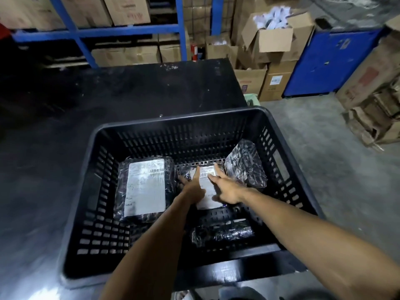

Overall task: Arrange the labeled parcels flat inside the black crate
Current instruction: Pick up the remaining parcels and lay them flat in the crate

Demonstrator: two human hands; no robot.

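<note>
The black slotted crate stands on the floor in front of me. A large black-wrapped parcel with a white label lies flat at its left. In the middle lies a smaller labeled parcel, label up. My left hand and my right hand both rest flat on it with fingers spread. A third wrapped parcel leans tilted against the crate's right wall. A fourth dark parcel lies near the front wall.
A black table stands behind the crate. Blue shelving with cardboard boxes lines the back. Stacked boxes and a blue bin stand at the right, with flattened cardboard on the grey floor.
</note>
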